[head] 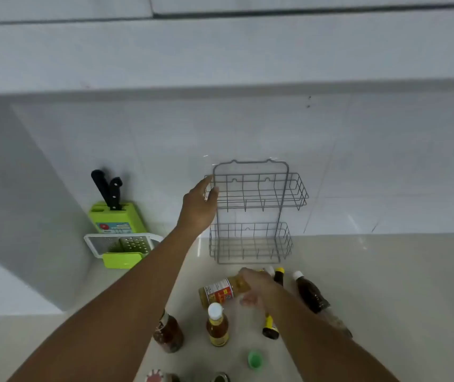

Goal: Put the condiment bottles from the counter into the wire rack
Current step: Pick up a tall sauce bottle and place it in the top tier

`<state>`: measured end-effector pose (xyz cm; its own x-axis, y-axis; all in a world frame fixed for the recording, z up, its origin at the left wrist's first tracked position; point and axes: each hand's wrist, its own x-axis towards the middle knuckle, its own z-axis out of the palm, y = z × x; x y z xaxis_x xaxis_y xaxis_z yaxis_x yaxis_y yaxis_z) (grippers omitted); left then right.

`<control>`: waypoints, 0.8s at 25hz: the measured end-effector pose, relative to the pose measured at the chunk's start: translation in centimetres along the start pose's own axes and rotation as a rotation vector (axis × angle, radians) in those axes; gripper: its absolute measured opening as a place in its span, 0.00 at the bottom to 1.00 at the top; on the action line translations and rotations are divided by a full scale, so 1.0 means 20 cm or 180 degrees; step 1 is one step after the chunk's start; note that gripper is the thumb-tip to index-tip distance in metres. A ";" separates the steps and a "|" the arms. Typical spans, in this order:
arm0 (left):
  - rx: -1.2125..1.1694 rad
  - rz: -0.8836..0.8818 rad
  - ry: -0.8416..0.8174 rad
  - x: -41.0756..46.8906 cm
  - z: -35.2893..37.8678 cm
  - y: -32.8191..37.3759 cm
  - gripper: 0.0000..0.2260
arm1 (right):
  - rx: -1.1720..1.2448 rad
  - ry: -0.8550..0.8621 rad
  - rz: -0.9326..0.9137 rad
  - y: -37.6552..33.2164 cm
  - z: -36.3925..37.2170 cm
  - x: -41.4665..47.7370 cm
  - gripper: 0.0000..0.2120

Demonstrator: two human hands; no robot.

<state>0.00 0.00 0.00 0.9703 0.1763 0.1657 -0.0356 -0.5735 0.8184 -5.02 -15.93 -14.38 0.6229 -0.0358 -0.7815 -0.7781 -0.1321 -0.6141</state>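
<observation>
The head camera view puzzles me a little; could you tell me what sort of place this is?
Most likely a home kitchen: a tiled wall above a pale counter, a green knife block beside a grater, and condiment bottles below a wire rack.

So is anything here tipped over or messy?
Nothing is spilled. The one tilted bottle is sideways only because the right hand is lifting it. A loose green cap sits alone on the counter, with no bottle under it. The wire rack is empty.

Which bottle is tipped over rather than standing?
The red-labelled yellow sauce bottle, held tilted sideways in the right hand. The white-capped amber bottle before it stands upright.
</observation>
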 end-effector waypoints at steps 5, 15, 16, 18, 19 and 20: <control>0.0049 0.0103 0.0332 0.02 0.05 -0.11 0.21 | 0.0590 0.0010 0.0461 0.06 0.13 0.23 0.35; -0.1013 -0.0012 0.0171 0.07 0.04 -0.24 0.24 | 0.1294 0.0580 -0.0484 0.15 0.16 0.34 0.41; -0.1046 0.0042 0.0161 0.07 0.04 -0.25 0.24 | 0.1276 0.0703 -0.0824 0.11 0.15 0.21 0.32; -0.1079 0.0125 0.0193 0.07 0.03 -0.27 0.24 | 0.0978 0.0639 -0.1444 0.02 0.11 -0.02 0.20; -0.1085 0.0169 0.0212 0.07 0.02 -0.28 0.23 | 0.0849 0.0572 -0.1808 -0.03 0.08 -0.11 0.19; -0.1076 0.0190 0.0227 0.07 0.02 -0.28 0.23 | 0.0683 0.0567 -0.2170 -0.11 0.05 -0.23 0.19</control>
<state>1.63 3.14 -4.65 0.9453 0.2127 0.2472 -0.1808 -0.2892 0.9400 -6.29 -14.54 -9.53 0.9635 -0.1778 -0.1999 -0.2007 0.0134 -0.9796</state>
